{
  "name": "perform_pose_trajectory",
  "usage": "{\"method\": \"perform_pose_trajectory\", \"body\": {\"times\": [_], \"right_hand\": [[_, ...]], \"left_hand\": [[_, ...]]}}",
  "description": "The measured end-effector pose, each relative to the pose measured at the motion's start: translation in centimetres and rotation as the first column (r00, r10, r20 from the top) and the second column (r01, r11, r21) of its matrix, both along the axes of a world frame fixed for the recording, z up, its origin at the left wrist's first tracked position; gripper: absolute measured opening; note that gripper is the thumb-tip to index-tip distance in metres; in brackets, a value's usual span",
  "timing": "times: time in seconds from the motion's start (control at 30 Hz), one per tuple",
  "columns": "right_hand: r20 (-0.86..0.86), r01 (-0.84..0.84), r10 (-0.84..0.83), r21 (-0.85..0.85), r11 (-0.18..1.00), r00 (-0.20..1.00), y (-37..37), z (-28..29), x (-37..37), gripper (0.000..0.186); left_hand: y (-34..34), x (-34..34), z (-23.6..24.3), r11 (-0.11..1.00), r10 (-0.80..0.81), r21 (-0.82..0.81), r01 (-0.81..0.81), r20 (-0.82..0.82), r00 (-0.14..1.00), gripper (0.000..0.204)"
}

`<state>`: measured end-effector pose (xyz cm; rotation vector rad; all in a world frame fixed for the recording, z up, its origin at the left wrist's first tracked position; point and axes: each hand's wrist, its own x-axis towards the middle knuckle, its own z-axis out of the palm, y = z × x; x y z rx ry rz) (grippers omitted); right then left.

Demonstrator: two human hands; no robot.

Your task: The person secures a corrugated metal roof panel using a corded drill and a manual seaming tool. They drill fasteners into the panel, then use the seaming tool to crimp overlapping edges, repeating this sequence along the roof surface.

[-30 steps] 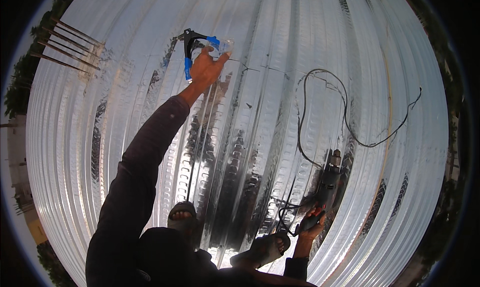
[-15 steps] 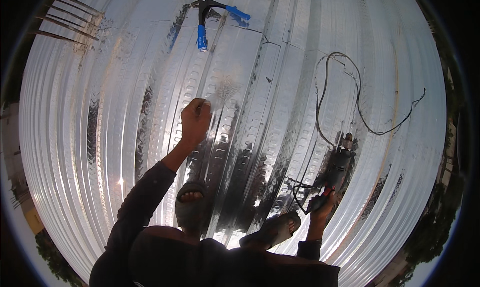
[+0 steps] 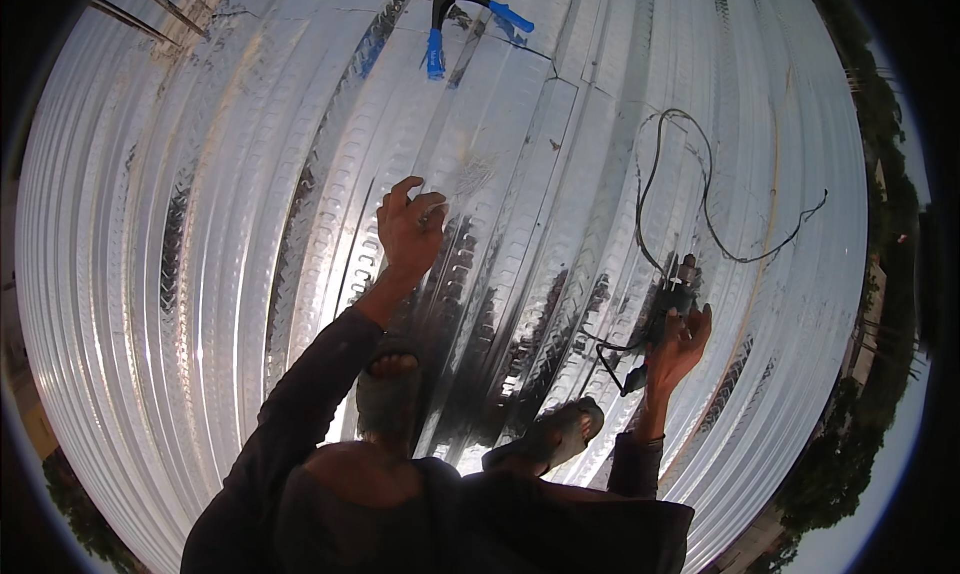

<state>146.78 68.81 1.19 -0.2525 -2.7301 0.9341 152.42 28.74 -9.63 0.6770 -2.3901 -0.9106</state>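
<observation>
My left hand (image 3: 412, 232) is over the ribbed metal sheet, its fingers bent and apart. Just past its fingertips lies a small heap of thin silvery pieces (image 3: 474, 177), which look like rivets. At the right, a dark power drill (image 3: 678, 292) lies on the sheet with its chuck pointing away from me. My right hand (image 3: 684, 342) is at the drill's body with fingers spread, partly hiding it; whether they touch it I cannot tell. Farther off lies a hand riveter (image 3: 440, 19) with blue grips, its handles spread.
Shiny ribbed metal sheeting (image 3: 230, 274) curves away all around. The drill's black cord (image 3: 708, 189) loops across the sheet to a bare-looking end. Thin rods (image 3: 150, 14) stick out at the far left. My sandalled feet (image 3: 388, 399) stand on the sheet. Trees (image 3: 840, 474) show beyond the right edge.
My left hand has gone from closed to fingers apart. My right hand has let go of the drill's handle and moved forward along its body. The view has shifted slightly.
</observation>
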Motion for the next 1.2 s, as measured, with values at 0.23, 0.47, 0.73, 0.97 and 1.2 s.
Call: {"method": "perform_pose_trajectory", "body": {"times": [0.23, 0.47, 0.73, 0.97, 1.2], "right_hand": [[0.087, -0.794, 0.802, -0.109, 0.598, 0.591, -20.7, -4.0, -4.6, 0.050], [0.125, -0.897, 0.889, 0.106, 0.429, 0.441, -27.9, -9.2, -9.7, 0.039], [0.098, -0.883, 0.879, 0.114, 0.456, 0.466, -27.7, -10.2, -9.5, 0.039], [0.106, -0.875, 0.868, 0.050, 0.482, 0.485, -27.7, -10.1, -9.5, 0.038], [0.063, -0.876, 0.874, 0.047, 0.480, 0.482, -27.7, -10.2, -9.4, 0.035]], "left_hand": [[-0.7, -0.3, -0.7, 0.981, -0.136, -0.142, 0.133, -0.007, 0.991, 0.023], [0.0, -1.4, -0.7, 0.991, -0.056, -0.119, 0.056, 0.000, 0.998, 0.028], [0.1, -1.3, -0.9, 0.993, -0.022, -0.114, 0.019, -0.019, 1.000, 0.022], [-0.2, -1.3, -1.0, 0.992, -0.098, -0.091, 0.086, -0.131, 0.987, 0.023], [-1.1, -0.3, -0.3, 0.923, -0.263, -0.278, 0.264, 0.042, 0.964, 0.031]]}}
